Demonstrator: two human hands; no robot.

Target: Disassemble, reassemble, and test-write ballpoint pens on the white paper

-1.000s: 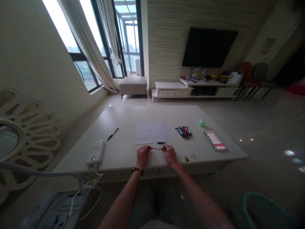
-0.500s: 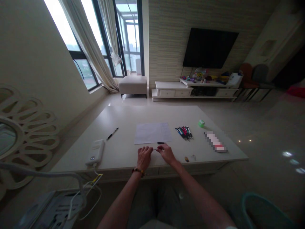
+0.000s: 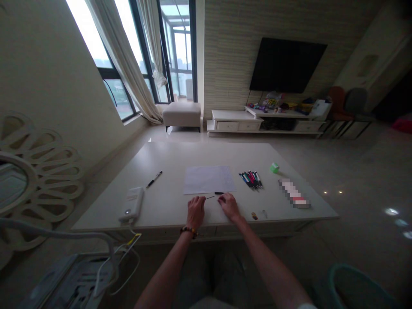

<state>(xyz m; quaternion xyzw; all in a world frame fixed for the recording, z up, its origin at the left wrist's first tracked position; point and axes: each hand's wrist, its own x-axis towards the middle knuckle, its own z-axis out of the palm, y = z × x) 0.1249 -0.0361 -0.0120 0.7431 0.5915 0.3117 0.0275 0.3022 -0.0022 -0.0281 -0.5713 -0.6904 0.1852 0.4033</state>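
My left hand [image 3: 195,209] is closed on a thin dark pen refill [image 3: 210,197], which points out to the right from its fingertips. A short gap to the right, my right hand [image 3: 229,206] has thumb and fingers pinched together; whatever they hold is too small to make out. Just beyond its fingertips lies a black pen barrel [image 3: 219,193], by the near edge of a white paper sheet [image 3: 207,179]. Several pens [image 3: 251,180] rest in a bunch right of the paper, and a single black-and-silver pen [image 3: 154,179] lies to its left.
On the white table [image 3: 174,154] stand a white power strip box [image 3: 132,205] with a cable at left and a small green cube [image 3: 274,168] at right. A blurred pink-and-white packet [image 3: 294,193] and small brown scraps [image 3: 254,216] lie at right. A teal bin rim [image 3: 333,274] shows lower right.
My hands have moved apart slightly. The refill, earlier spanning between both hands, now sticks out from my left fingers alone. The whole view has shifted a little.
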